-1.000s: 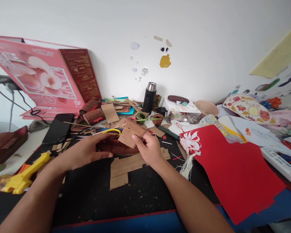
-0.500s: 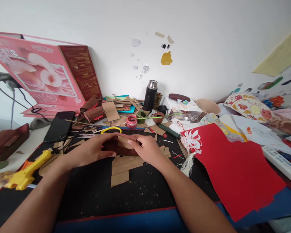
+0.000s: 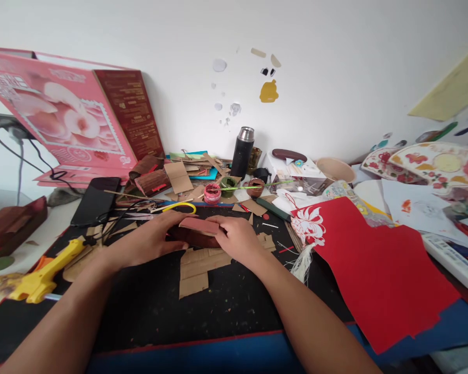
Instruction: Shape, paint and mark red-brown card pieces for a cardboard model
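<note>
The flat reddish-brown cardboard piece [image 3: 198, 225] is held over the curved dark-brown part [image 3: 203, 241], between both hands: the right hand [image 3: 237, 238] pinches the piece's right end, and the left hand [image 3: 154, 239] grasps the part's left end, largely concealing it. Beneath lies the black speckled mat [image 3: 171, 322]; beyond, the pink printed carton [image 3: 68, 124], cropped at left, stands by the white wall [image 3: 179, 52].

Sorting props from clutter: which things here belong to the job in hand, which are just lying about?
Likely the job:
brown card, in the right hand
dark brown piece, at the left hand

Likely just lying about:
pink box
black flask
phone
red paper
</note>
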`<state>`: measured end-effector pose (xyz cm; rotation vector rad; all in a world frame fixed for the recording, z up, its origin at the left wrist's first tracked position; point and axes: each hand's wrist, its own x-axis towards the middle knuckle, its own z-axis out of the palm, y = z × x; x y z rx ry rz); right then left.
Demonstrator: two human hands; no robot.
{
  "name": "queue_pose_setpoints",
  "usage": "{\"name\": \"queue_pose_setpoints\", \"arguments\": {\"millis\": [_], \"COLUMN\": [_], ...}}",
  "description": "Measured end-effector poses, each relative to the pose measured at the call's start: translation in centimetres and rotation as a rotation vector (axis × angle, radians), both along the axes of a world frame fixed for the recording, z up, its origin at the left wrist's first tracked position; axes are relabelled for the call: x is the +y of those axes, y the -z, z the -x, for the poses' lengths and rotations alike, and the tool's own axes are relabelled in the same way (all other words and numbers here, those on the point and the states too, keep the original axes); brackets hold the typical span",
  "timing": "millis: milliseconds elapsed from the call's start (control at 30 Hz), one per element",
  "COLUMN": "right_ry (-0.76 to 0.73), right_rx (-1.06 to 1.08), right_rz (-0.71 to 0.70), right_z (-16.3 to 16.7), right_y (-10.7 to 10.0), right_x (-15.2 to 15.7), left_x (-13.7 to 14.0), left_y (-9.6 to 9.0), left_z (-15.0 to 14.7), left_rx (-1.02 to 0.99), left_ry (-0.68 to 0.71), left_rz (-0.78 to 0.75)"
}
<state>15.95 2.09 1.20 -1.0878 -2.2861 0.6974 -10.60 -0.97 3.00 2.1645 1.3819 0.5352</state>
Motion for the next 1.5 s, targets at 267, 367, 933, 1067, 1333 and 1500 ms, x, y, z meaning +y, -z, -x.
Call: {"name": "queue_pose_setpoints", "arguments": {"millis": [267, 367, 933, 1067, 1333, 1500], "right_ry": [0.041, 0.047, 0.058, 0.062, 0.119, 0.121], "right_rx": [0.013, 0.007, -0.030, -0.024, -0.060, -0.081], "right_rz": [-0.011, -0.005, 0.011, 0.025, 0.077, 0.106], "right_z": [0.1, 0.1, 0.0, 0.1, 0.0, 0.0], "right_y": [0.4, 0.4, 0.5, 0.4, 0.5, 0.1], "right_x": [0.1, 0.2, 0.2, 0.1, 0.4, 0.4], "left_x": [-0.1, -0.1, -0.6, -0.6, -0.2, 0.0], "left_y": [-0.3, -0.6, -1.6, -1.9, -1.3, -0.9], "left_z": [-0.3, -0.5, -1.4, -2.9, -2.2, -1.3], "left_rx": [-0.005, -0.001, -0.384, -0.310, -0.142, -0.120], "left_ry": [0.007, 0.012, -0.071, -0.127, -0.131, -0.121], "left_rz": [-0.010, 0.003, 0.020, -0.036, -0.055, 0.021]}}
